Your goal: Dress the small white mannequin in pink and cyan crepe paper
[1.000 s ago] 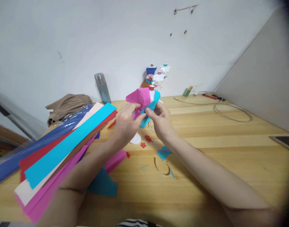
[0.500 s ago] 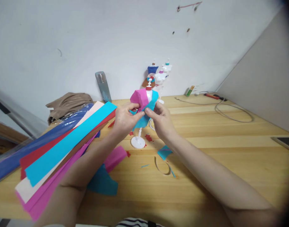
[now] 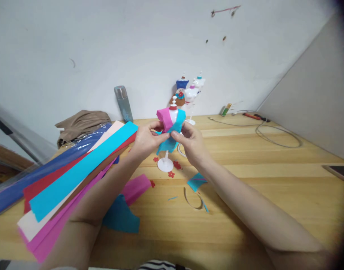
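A small white dress form (image 3: 174, 115) on a round base (image 3: 165, 164) stands at the middle of the table, with a red band at its neck. Pink crepe paper (image 3: 164, 117) and blue crepe paper (image 3: 177, 123) cross over its chest, and more blue hangs around the waist. From the left, my left hand (image 3: 150, 139) pinches the wrapped paper at the waist, thumb in front. My right hand (image 3: 191, 141) grips the opposite side, its thumb pressed on the blue paper. Fingers behind the form are partly hidden.
Coloured paper strips (image 3: 84, 168) lie at left, beside a brown cloth (image 3: 82, 123) and a flask (image 3: 123, 103). Other dress forms (image 3: 191, 93) stand against the wall. Red paper flowers (image 3: 171, 174), blue scraps (image 3: 196, 182) and a thin curled strip (image 3: 193, 204) lie in front. A cable (image 3: 278, 138) loops at right.
The dress form has straightened from a tilt, its top shifting slightly left and down. Its base has moved a little back, showing a red flower in front. Both hands keep their hold.
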`<state>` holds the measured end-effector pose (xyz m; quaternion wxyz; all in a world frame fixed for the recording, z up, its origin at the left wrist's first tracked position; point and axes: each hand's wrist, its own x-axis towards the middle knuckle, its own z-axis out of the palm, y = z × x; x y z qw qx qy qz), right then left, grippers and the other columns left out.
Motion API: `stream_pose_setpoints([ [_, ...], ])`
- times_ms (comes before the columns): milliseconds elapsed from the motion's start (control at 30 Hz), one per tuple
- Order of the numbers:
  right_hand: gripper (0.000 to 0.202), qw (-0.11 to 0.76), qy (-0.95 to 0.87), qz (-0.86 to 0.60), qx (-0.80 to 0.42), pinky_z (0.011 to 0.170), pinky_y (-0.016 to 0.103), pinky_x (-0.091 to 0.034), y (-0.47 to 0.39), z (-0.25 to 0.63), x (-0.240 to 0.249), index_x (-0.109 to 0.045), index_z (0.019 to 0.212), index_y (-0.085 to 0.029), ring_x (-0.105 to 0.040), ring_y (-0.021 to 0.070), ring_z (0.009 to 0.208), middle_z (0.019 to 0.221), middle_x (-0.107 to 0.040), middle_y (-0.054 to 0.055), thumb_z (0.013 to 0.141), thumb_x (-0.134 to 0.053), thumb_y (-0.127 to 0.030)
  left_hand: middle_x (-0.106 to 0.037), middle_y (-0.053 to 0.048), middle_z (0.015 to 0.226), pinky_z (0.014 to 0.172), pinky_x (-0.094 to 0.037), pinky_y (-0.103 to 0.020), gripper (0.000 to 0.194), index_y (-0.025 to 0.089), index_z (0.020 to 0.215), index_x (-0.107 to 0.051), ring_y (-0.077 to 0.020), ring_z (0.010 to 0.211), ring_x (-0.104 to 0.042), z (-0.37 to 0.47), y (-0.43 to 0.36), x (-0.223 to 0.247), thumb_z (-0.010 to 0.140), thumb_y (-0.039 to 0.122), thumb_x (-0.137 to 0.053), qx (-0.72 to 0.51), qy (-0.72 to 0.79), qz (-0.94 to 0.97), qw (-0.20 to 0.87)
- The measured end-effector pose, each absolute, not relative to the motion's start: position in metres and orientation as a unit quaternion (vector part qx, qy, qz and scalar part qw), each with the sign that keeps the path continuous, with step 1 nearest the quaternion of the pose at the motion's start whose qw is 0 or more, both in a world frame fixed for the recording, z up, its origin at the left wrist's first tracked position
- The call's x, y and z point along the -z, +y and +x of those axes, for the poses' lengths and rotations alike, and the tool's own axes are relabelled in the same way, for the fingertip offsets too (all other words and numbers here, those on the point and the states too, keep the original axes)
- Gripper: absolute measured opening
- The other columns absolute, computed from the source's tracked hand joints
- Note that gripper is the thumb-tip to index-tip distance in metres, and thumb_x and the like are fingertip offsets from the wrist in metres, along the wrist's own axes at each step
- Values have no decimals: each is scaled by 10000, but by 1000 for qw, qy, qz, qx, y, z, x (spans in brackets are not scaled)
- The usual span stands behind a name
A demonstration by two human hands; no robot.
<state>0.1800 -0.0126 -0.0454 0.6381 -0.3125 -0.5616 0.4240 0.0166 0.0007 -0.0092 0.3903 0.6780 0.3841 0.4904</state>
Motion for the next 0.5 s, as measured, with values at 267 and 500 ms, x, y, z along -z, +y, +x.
stream_pose_setpoints([
  [267, 249, 633, -573, -302, -425, 966, 456, -586, -14, 181, 44, -760, 928, -282, -697, 243, 1018, 1057, -780, 10, 772, -836, -460, -785, -61, 871, 719, -585, -294, 169, 142, 846, -773, -180, 773, -717, 8, -6, -8, 688, 187, -813, -472, 385, 709, 355],
  [500, 222, 623, -582, -311, -420, 943, 466, -586, -11, 177, 50, -760, 926, -283, -692, 243, 1017, 1103, -764, 21, 765, -830, -419, -761, -36, 803, 651, -569, -267, 163, 147, 800, -733, -132, 653, -658, -1, -1, -9, 658, 193, -799, -441, 376, 723, 376],
])
